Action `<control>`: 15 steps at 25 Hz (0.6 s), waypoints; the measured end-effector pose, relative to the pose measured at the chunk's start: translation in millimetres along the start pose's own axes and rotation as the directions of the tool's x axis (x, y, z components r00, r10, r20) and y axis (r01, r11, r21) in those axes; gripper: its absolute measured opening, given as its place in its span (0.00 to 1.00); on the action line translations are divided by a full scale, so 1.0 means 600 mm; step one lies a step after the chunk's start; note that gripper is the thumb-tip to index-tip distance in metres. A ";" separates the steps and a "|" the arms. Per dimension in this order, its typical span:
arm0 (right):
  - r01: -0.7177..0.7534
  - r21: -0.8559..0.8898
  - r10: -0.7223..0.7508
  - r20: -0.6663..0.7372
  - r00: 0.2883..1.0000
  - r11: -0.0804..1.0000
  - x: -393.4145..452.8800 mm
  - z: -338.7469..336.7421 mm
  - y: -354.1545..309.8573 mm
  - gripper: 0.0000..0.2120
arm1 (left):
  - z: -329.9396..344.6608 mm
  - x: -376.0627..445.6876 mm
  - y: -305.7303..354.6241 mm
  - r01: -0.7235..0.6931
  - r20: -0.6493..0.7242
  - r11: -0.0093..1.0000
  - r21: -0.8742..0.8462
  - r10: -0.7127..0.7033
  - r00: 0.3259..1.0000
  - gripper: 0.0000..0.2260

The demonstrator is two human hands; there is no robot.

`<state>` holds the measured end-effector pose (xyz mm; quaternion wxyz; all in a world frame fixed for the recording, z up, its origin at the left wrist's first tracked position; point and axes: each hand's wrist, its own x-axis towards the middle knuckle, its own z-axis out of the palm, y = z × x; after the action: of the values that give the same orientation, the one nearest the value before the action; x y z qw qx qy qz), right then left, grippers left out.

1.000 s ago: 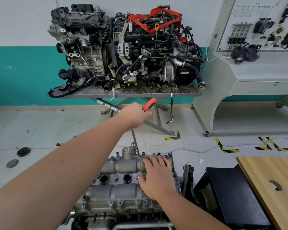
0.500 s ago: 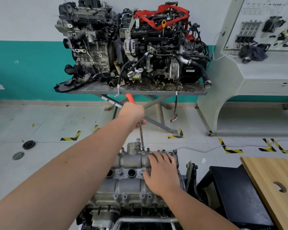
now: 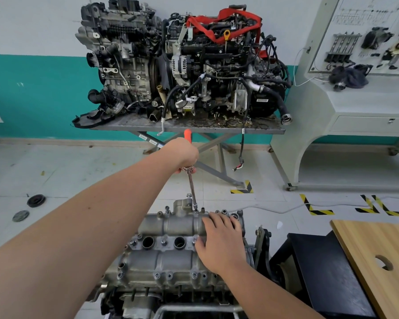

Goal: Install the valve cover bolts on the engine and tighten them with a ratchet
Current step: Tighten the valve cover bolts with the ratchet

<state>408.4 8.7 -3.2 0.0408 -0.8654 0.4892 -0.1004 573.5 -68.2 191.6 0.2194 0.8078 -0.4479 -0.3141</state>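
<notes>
left hand (image 3: pixel 184 153): fingers curled tight round the ratchet (image 3: pixel 187 143), gripping its smooth orange handle, raised above the far edge of the valve cover (image 3: pixel 171 240).
ratchet: orange grip pokes out past the knuckles; a thin bright steel extension bar (image 3: pixel 191 188) runs down, slightly tilted, from under the fist.
bolt (image 3: pixel 195 211): the bar's socket end sits on it, at the far edge of the cover, just beside a raised cast housing.
right hand (image 3: pixel 219 240): lies flat on the right end of the cover, fingers straight and slightly spread, pressing on the metal.
valve cover: dull grey cast aluminium, rounded ribs, two round dark wells along the middle, small flanged bolt heads along the near and far edges.
background: two grimy engines on a grey steel lift table (image 3: pixel 187 128) against a teal and white wall.
right side: pale wooden board (image 3: pixel 378 254) with a round hole, over a black block.
</notes>
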 end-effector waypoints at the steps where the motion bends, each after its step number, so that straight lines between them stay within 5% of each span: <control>1: 0.001 0.004 -0.001 0.000 1.000 1.000 0.000 0.000 0.001 0.27 | 0.008 0.003 -0.006 0.006 -0.010 0.994 -0.106 -0.008 1.000 0.06; 3: 0.001 0.002 -0.001 0.003 1.000 1.000 0.000 -0.001 0.001 0.28 | 0.038 -0.006 -0.025 0.027 -0.024 0.870 -0.493 -0.045 0.999 0.04; 6: -0.004 0.005 0.004 -0.007 1.000 1.000 0.001 -0.001 -0.001 0.27 | 0.058 -0.018 -0.035 0.159 0.108 0.432 -0.888 -0.139 0.984 0.10; 11: -0.005 0.009 0.005 -0.013 1.000 1.000 0.000 0.001 0.000 0.26 | 0.052 -0.018 -0.025 0.175 0.126 0.110 -0.978 -0.352 0.928 0.13; 15: -0.001 0.023 0.002 -0.018 1.000 1.000 0.001 0.003 0.001 0.26 | 0.064 -0.026 -0.010 0.077 0.057 0.025 -0.997 -0.458 0.887 0.10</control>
<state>408.2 8.0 -4.8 0.0463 -0.8636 0.4890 -0.1136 543.7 -54.4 165.5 0.7002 0.5496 0.0818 -0.4482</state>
